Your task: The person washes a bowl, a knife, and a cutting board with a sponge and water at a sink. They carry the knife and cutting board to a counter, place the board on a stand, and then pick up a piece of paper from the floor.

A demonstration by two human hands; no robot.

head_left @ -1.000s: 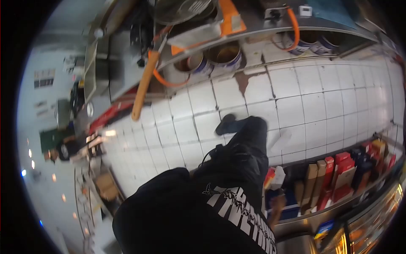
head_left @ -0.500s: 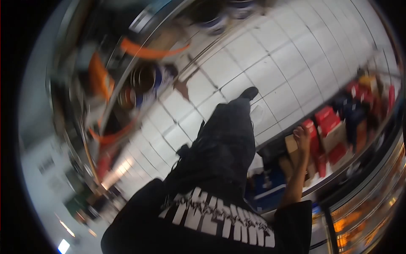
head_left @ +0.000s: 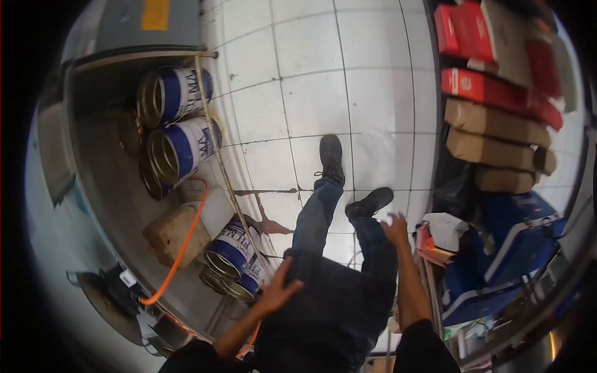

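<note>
My left hand (head_left: 281, 291) hangs in the air beside my dark trousers with its fingers spread and nothing in it. To its left, blue and white tins (head_left: 231, 245) lie on their sides on a low shelf. On the other side, my right hand (head_left: 395, 230) is held out near my leg, its fingers loosely apart and nothing visible in it. Nearest to it on the right is a small red box with white paper (head_left: 438, 236). My dark shoes (head_left: 332, 158) stand on the tiled floor.
More open tins (head_left: 177, 149) and a stained plastic jug (head_left: 177, 236) fill the left shelf, with an orange hose (head_left: 186, 245) across it. Red boxes (head_left: 497, 96), brown cartons (head_left: 494, 146) and blue cool boxes (head_left: 510, 230) line the right side. White tiles (head_left: 311, 99) run ahead.
My view has turned and now faces straight along the aisle. My left hand has come into view, and my right hand has moved away from the boxes toward my leg.
</note>
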